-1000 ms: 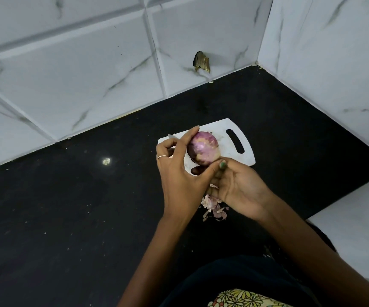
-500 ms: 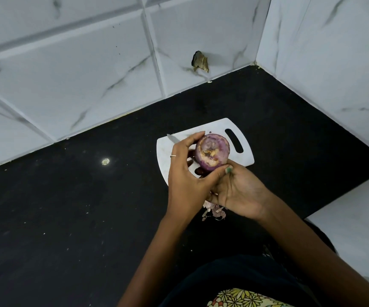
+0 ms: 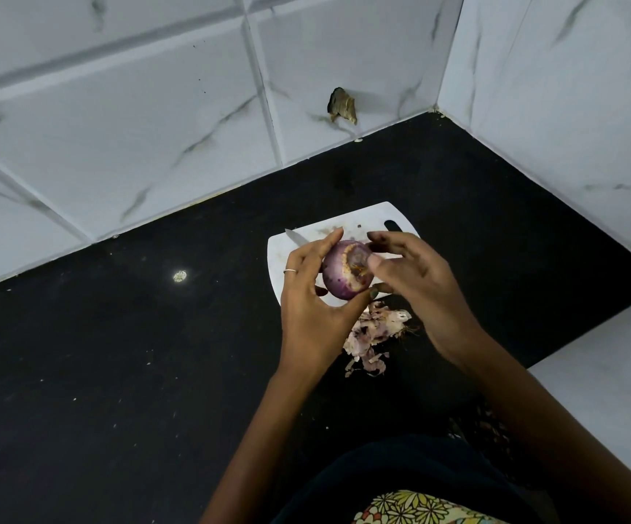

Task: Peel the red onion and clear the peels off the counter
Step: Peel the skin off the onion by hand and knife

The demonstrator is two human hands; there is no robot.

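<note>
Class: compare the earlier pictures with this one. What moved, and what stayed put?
The right hand came up from under the round purple-red onion to pick at its cut end. The left hand still grips it; peels, white cutting board and knife stayed.

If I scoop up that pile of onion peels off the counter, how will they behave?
The onion peels look thin and curled, so probably floppy and very light. Loose flakes lie at the pile's edge on the black counter, so bits will likely scatter or cling.
</note>
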